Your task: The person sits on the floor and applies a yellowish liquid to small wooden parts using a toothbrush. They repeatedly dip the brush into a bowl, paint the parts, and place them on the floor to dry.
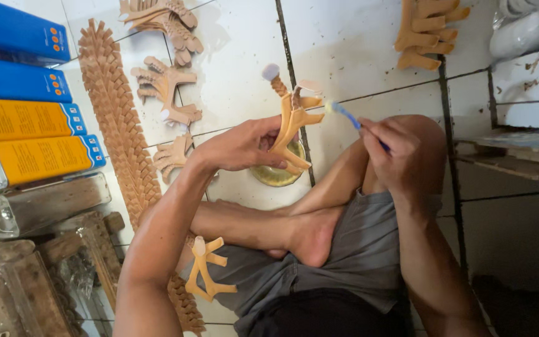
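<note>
From the head camera I look down on a white tiled floor (369,50), where the person sits with legs crossed in grey shorts. My left hand (241,145) is clenched around a tan, branching cut-out piece (294,122), holding it up above the floor just over a round brass-coloured dish (276,176). My right hand (397,153) grasps a blue-handled brush (350,118), its pale bristle tip touching the upper edge of the tan piece. Another tan cut-out (207,268) rests on the left thigh. A long row of overlapping tan strips (116,118) runs down the floor at left, with several loose tan cut-outs (166,87) beside it and another stack (428,31) at the top right, well apart from the hands. Blue and yellow boxes (26,106) lie along the left edge, above some dark wooden blocks (51,249). One view only.
</note>
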### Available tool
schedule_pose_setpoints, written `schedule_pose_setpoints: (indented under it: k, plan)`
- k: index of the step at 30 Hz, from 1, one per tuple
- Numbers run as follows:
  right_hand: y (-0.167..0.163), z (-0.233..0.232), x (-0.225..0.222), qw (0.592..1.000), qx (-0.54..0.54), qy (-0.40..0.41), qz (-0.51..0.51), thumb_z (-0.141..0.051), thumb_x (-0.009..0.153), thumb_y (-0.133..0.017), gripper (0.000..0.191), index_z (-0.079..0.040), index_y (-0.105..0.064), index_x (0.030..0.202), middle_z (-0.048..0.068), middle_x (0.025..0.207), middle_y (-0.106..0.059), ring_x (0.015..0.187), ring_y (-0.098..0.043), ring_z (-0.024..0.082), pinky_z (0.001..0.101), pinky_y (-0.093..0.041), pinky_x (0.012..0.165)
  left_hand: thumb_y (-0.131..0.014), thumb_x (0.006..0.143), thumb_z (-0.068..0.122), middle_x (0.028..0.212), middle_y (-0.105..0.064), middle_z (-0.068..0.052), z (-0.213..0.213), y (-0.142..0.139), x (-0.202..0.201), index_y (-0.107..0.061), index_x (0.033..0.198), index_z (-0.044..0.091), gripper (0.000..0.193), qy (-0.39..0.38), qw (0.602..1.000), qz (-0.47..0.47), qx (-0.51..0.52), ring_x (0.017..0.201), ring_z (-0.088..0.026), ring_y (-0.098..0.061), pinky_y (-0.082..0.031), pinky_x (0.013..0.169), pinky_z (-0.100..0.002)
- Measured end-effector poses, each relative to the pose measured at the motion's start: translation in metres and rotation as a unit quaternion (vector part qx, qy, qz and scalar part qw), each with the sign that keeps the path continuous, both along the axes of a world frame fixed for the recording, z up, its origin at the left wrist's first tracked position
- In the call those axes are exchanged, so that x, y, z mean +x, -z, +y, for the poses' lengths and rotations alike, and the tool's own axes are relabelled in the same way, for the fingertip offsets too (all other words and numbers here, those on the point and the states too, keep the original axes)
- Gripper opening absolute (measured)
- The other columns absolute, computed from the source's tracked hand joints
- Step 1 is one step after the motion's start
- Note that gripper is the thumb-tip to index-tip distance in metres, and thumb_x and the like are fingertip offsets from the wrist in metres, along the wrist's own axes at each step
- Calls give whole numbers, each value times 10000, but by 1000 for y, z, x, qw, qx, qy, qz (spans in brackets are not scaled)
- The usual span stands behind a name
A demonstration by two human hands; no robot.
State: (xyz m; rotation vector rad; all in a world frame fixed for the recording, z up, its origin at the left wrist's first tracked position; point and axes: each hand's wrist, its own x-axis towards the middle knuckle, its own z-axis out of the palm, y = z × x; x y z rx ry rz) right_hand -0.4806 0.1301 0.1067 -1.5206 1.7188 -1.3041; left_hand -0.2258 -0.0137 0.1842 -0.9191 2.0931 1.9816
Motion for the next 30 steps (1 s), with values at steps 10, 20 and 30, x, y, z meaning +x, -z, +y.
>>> schedule_pose_setpoints:
  k: [10,20,30]
  plan:
    - [39,5,-21,876,-105,258,-393,-157,1081,-578,262,22,-698,1230,34,816,-583,581,-427,90,243,-303,508,-833,822,21,1050,-639,-15,-7,34,-21,-561,1255,63,513,-110,988,82,71,1000,-109,-623,-530,877,-298]
    - [60,9,-30,900,-162,270,-301,-180,1108,-513,283,26,-640,1256,11,703,-531,521,-382,79,278,-283,503,-779,869,11,1164,-687,-69,-55,155,-187,-483,1421,48,627,-125,974,175,75,1013,-149,-679,-597,832,-313]
    - [65,6,-32,894,-159,239,-344,-185,1108,-503,294,27,-602,1285,80,811,-576,592,-427,108,247,-340,548,-788,843,-4,1145,-732,-52,-89,203,-256,-475,1431,74,671,-101,981,157,56,963,-138,-676,-561,722,-302]
